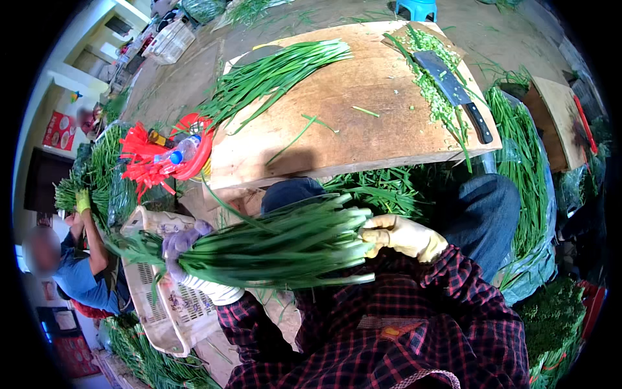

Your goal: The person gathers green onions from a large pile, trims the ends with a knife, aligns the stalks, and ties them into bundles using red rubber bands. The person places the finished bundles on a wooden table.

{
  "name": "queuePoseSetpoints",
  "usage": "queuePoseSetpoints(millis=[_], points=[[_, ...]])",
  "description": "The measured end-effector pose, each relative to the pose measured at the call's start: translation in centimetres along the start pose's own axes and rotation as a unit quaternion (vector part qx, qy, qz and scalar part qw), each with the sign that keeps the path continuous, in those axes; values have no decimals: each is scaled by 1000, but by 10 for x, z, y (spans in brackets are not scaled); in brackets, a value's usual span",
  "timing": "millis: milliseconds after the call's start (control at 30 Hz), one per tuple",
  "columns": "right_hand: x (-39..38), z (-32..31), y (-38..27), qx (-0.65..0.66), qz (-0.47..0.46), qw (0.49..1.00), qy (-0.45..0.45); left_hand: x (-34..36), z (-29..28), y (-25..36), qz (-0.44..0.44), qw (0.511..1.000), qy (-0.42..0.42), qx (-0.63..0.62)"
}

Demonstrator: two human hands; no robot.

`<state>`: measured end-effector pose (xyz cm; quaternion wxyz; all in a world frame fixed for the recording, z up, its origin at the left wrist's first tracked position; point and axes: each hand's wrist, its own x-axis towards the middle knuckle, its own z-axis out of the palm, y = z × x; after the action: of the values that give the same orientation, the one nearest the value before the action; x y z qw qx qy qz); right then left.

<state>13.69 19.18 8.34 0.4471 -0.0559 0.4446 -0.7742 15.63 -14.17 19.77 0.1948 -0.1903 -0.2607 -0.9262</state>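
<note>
A thick bundle of garlic chives [278, 243] lies across above my lap, pale stem ends to the right and green leaves to the left. My left hand [184, 249], in a purple-grey glove, is wrapped round the leafy part. At the stem ends, my right hand [405, 238] in a cream glove has its fingers closed on some of the stalks. Beyond them stands a wooden board table [259, 152]. Another pile of chives [285, 71] rests at its far left, and a cleaver [447, 81] lies at its right among chopped stem bits [431, 97].
Red plastic strips [146, 155] and a plastic bottle [188, 150] are at the table's left corner. A white crate [184, 311] stands left of me. Bagged chives [518, 188] fill the right side. At far left, a person [87, 266] handles greens.
</note>
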Motion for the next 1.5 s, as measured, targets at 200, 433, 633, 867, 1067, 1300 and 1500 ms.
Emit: queuePoseSetpoints(millis=[200, 433, 633, 867, 1067, 1300, 1500], points=[[-19, 17, -29, -196, 20, 980, 29, -26, -96, 24, -85, 987, 134, -3], [-71, -1, -58, -676, -160, 708, 128, -25, -107, 22, -45, 964, 234, 118], [-104, -41, -175, -291, -255, 736, 555, -8, -86, 6, -31, 974, 214, 74], [55, 99, -167, -412, -325, 804, 279, 11, -52, -3, -78, 987, 135, 50], [100, 121, -117, -480, -292, 819, 118, 14, -23, -22, -117, 977, 145, 104], [54, 69, -129, -578, -256, 765, 121, 16, -60, -28, -70, 992, 97, 31], [30, 44, -110, -516, -175, 824, 156, 14, -70, -28, -74, 978, 167, 97]])
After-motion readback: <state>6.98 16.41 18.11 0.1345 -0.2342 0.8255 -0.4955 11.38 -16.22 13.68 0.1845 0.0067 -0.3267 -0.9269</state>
